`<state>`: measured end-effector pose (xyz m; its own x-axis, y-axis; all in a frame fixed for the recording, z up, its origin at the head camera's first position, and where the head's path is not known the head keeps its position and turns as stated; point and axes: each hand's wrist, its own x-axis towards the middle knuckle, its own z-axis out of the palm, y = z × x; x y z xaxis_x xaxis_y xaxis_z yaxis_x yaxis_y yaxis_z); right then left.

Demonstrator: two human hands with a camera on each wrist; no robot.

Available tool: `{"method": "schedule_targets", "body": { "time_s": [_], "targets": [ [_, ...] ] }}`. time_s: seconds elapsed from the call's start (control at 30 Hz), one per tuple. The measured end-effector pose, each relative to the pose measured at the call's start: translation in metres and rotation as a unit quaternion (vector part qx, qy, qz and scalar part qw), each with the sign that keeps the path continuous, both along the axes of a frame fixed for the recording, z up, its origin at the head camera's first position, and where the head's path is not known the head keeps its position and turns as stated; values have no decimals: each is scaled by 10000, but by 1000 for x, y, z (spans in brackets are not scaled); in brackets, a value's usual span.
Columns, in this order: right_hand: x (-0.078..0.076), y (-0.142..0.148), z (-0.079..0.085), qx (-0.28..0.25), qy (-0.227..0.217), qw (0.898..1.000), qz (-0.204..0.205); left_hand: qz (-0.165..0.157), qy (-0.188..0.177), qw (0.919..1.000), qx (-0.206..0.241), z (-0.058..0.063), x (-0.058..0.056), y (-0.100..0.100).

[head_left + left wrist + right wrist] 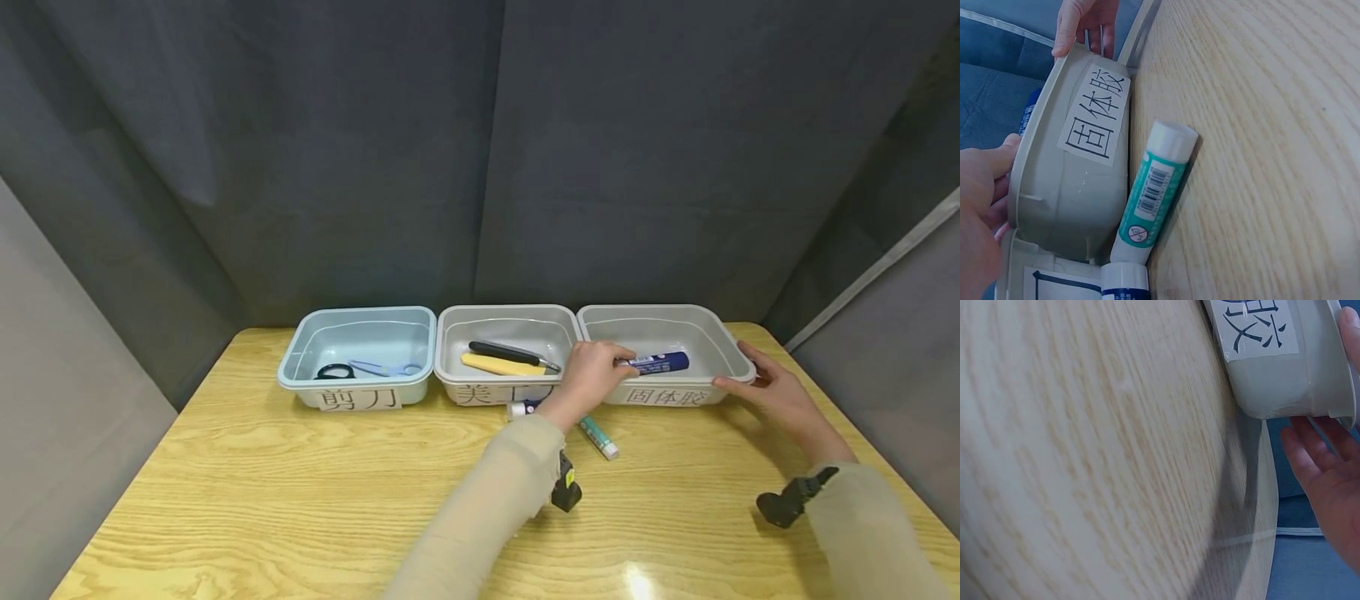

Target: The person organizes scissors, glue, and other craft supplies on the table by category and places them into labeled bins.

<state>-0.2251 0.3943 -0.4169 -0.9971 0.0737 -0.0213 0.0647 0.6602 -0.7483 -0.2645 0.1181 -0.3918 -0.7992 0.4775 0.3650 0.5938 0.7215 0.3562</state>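
My left hand (592,375) reaches over the left end of the right-hand grey bin (600,313), its thumb and fingertips pinching the end of a blue glue stick (667,362) inside. Around that bin's right end, my right hand (780,400) grips the rim, thumb at the front and fingers along the side. On the table below my left wrist lies a green-and-white glue stick (1154,190). Its lower end meets the white cap of another blue glue stick (1124,281), which my left arm partly covers in the head view.
The middle grey bin (506,310) holds a black utility knife (502,352) and a yellow one (498,365). In the blue bin (360,313) at left are black-handled scissors (335,372) and light-blue scissors (382,368). Dark curtain (480,167) hangs behind the wooden table (300,500).
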Motion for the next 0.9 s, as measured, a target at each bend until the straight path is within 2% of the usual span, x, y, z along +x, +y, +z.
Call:
{"method": "schedule_targets", "body": {
  "time_s": [0.17,0.43,0.63,0.8,0.9],
  "targets": [
    [0,4,-2,28,93,9999,40,-66,-301,9995,55,1,0,-1],
    [1,6,-2,24,137,9998,147,-126,-544,9984,99,-1,0,-3],
    [-1,5,-4,155,22,9999,47,-173,-733,9961,449,-3,0,-5],
    [-2,5,-6,115,28,9999,-47,-409,-813,9930,753,-1,0,-10],
    [-1,4,-6,13,18,10000,-49,-529,-985,9897,895,0,2,-14]
  ]
}}
